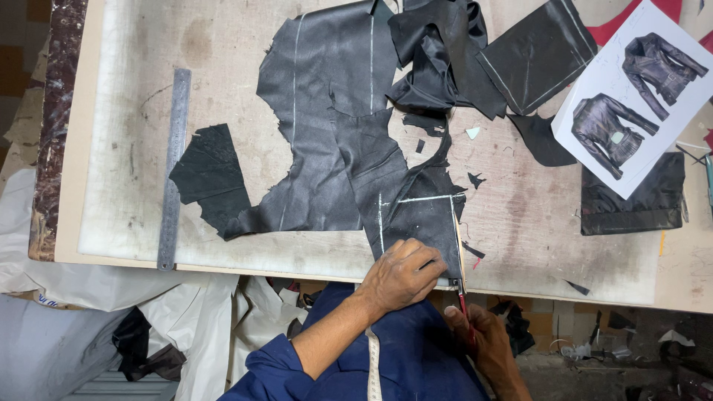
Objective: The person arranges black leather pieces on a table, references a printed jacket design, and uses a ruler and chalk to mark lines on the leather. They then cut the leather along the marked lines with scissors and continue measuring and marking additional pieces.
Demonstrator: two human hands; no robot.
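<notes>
A piece of black leather (349,160), marked with white chalk lines, is being spread across the middle of the bench (520,223), its lower end reaching the near edge. That lower end is being pressed flat by the left hand (401,273), whose fingers are being kept loosely curled, knuckles up, with the fingertips resting on the leather beside a chalk line; nothing is being gripped by them. Just off the near edge, the right hand (483,343) is being closed around the red handles of a pair of scissors (460,286), and the blades are being held at the leather's edge where the chalk line meets it (how far the blades are parted cannot be told).

A steel ruler (173,167) is lying along the left side of the bench, with a small dark scrap (212,178) touching it. Crumpled black lining (438,59) and a flat chalk-marked panel (536,53) are being kept toward the far edge. A white sheet showing two jackets (631,96) is resting near the far right corner, partly over a folded dark piece (639,204). Small offcuts are scattered near the middle.
</notes>
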